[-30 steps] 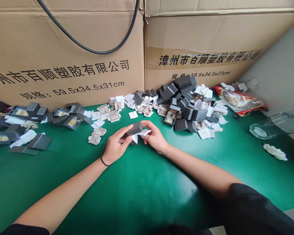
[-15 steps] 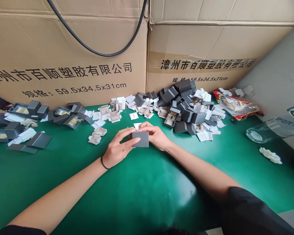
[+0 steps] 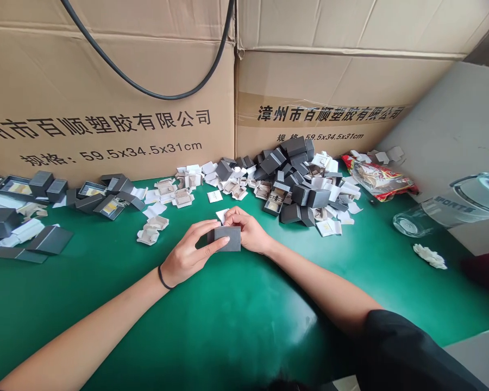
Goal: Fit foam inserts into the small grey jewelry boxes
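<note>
My left hand grips a small dark grey box, with the thumb across its near face and the fingers behind it. Against the box's far right side, my right hand has its fingers pinched on a white paper piece that sticks up behind the box. The box hides part of the right fingertips and the paper's lower end. Beyond my hands, a white square card and folded cardboard inserts lie on the green table.
A heap of dark boxes mixed with white papers stands at back right, and opened boxes lie at left. Large cartons line the back. Farther right are a red snack bag, a clear bottle and crumpled tissue.
The view has turned slightly right, so everything sits farther left in the picture. Both hands keep their hold on the box and the paper, with only slight finger movement.
</note>
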### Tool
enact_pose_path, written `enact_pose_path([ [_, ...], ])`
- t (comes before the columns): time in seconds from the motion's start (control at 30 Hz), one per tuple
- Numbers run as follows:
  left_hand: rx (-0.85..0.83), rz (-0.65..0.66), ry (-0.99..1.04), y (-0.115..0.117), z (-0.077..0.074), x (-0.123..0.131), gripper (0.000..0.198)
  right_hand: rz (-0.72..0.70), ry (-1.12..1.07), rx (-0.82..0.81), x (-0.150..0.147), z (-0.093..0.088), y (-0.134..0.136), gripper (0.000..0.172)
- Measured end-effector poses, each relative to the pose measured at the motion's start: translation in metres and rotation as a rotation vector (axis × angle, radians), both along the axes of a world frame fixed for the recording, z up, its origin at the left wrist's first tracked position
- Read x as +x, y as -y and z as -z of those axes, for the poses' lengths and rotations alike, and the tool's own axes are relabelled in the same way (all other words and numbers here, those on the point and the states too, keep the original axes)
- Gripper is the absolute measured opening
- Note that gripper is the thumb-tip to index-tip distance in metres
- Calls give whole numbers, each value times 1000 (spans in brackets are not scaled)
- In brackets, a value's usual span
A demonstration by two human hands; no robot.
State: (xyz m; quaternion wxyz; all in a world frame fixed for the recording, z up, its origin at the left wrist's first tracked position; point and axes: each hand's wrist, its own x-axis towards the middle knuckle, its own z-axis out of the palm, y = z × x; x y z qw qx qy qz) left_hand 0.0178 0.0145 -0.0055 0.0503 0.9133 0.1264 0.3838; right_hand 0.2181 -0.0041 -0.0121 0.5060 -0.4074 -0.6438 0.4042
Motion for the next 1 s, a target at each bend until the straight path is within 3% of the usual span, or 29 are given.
enact_pose_path([
  [0.1,56,-62,-28,1,-1,-1,60,150,148,-60,0,5,0,14],
  [0.2,-14,-82,-29,-1,2,-1,63,89,131,-143,-2,9,0,6],
  [0.3,-88,-64,-16,-4,6,0,65,-80,41,-119,-3,10,-1,32],
  [0.4,-36,-36,-21,-7,4,1,64,-145,8,-26,-2,5,-2,48],
  [0.53,90,-62,-34,-11,-11,13,64,21,61,-50,14,-14,2,31],
  [0.67,167,-48,44,-20,-38,66,57,331,159,12,57,-47,9,26],
  [0.83,75,-31,156,-46,-58,173,41,850,528,164,134,-82,5,33],
  [0.93,-86,-62,80,-53,-55,219,46,905,918,5,168,-85,7,38],
  [1.0,-177,-76,-3,-50,-47,225,54,893,1125,-111,176,-85,14,36],
])
